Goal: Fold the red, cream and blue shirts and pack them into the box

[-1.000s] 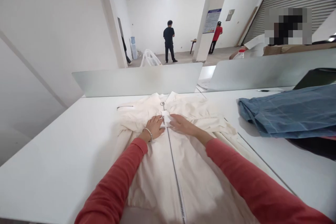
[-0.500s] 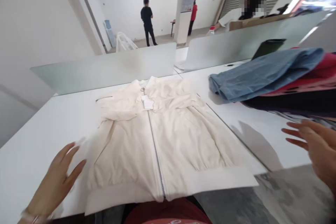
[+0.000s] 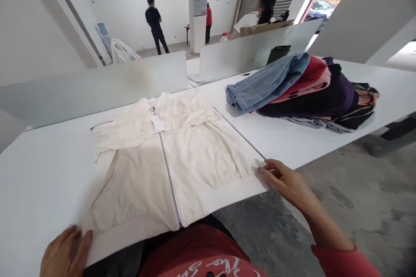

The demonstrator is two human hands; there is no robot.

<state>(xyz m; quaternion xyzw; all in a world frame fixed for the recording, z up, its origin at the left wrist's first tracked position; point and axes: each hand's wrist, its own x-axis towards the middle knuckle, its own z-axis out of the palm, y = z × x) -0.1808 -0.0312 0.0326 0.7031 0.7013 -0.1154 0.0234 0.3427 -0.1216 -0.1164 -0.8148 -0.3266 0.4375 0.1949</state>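
A cream zip-up jacket point(image 3: 198, 156) lies front up on the white table, its sleeves folded across the chest and its ribbed hem along the table's front edge. A white tag point(image 3: 157, 124) lies near the collar, beside the upper zip. My left hand point(image 3: 65, 251) is at the hem's left corner, thumb against the fabric edge and fingers apart on the table. At the opposite corner, my right hand point(image 3: 286, 184) touches the hem with its fingertips, the fingers loosely bent and apart. Neither hand shows fabric closed in its grip.
A pile of folded clothes point(image 3: 302, 91), denim-blue on top, sits to the right on the table point(image 3: 237, 125). Frosted dividers point(image 3: 139, 78) line the far edge. Behind the right divider are a person point(image 3: 250, 19) and a bottle point(image 3: 224, 37). Another person point(image 3: 155, 24) stands farther back.
Both hands have come down from the air beside the jacket to its hem corners, the right one moving inward. The view has swung right, bringing the whole clothes pile into sight.
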